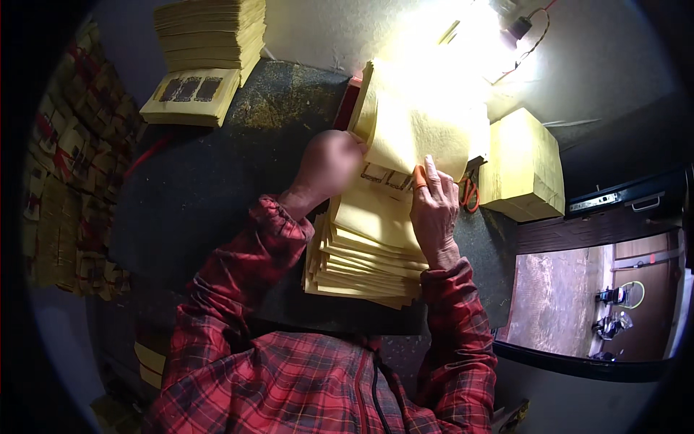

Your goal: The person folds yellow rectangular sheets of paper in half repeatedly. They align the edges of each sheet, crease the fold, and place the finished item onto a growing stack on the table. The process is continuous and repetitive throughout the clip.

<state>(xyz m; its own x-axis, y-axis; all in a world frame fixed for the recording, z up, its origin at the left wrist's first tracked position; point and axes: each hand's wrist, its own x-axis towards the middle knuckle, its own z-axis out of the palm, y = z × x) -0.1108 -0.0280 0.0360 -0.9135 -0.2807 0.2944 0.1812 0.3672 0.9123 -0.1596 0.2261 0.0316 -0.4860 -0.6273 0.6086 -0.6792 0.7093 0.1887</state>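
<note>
A pile of yellow paper sheets (416,141) lies in front of me, its far part washed out by glare. Below its near edge shows a strip of dark printed panels (383,176). Closer to my body, more yellow sheets (369,278) lie in uneven, overlapping layers. My right hand (437,210) rests on the pile's near edge with fingers stretched out, one wearing an orange finger cover (419,176). At the pile's left edge is my left hand (329,166); blur hides its fingers. Orange-handled scissors (470,194) lie just right of my right hand.
On the dark table (289,94), a tall stack of yellow paper (210,36) stands at the far left and a yellow block of paper (522,165) at the right. A bright lamp (517,32) hangs behind. Tied bundles (79,166) are heaped left of the table.
</note>
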